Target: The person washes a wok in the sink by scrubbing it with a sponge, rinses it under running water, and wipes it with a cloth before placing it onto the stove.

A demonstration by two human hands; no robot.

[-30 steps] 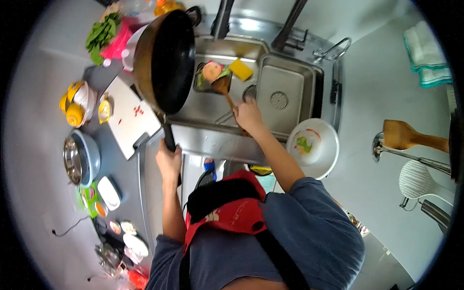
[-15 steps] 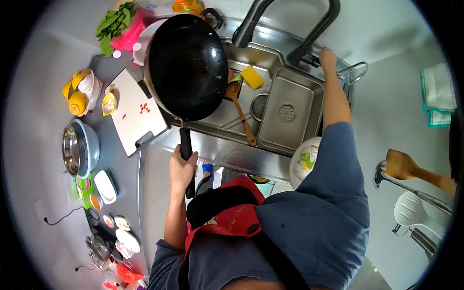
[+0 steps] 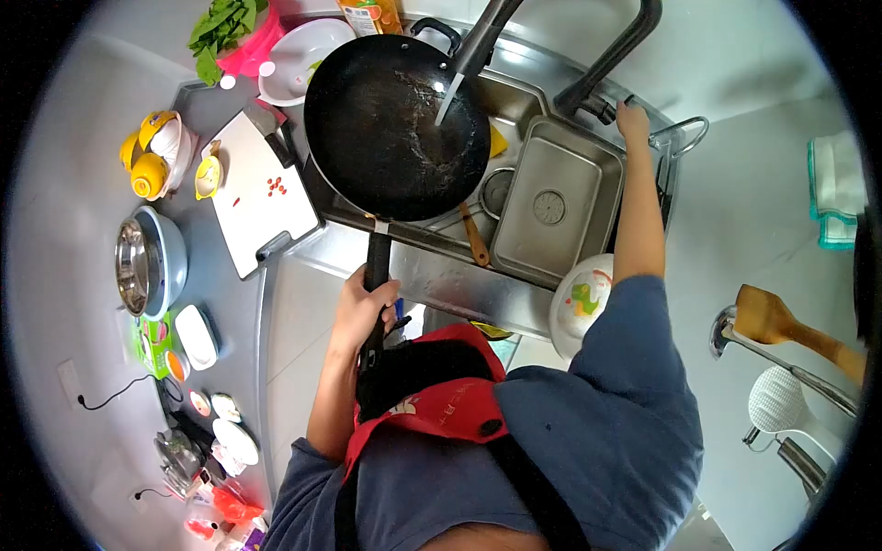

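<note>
My left hand (image 3: 364,310) is wrapped round the long black handle of a wok (image 3: 377,129), which it holds over the left part of the sink (image 3: 519,96). Water (image 3: 448,99) runs from the black faucet's spout (image 3: 478,41) into the wok, wetting its inside. At the base of the faucet (image 3: 614,55), my right hand (image 3: 632,121) is closed on the lever, its fingers partly hidden. Below the wok, the end of a wooden spatula (image 3: 475,237) and a corner of a yellow sponge (image 3: 498,141) show in the sink.
A steel drain tray (image 3: 560,234) sits in the sink's right part. To the left lie a white cutting board (image 3: 253,211) with red chopped pieces and a cleaver (image 3: 274,129). A white bowl (image 3: 299,62) stands behind. A patterned lid or bowl (image 3: 574,321) rests at the sink's front edge.
The wok has moved right, under the spout, and water now flows into it. The cleaver and white bowl are more exposed, while the sponge and spatula are more covered. My right hand stays at the lever.
</note>
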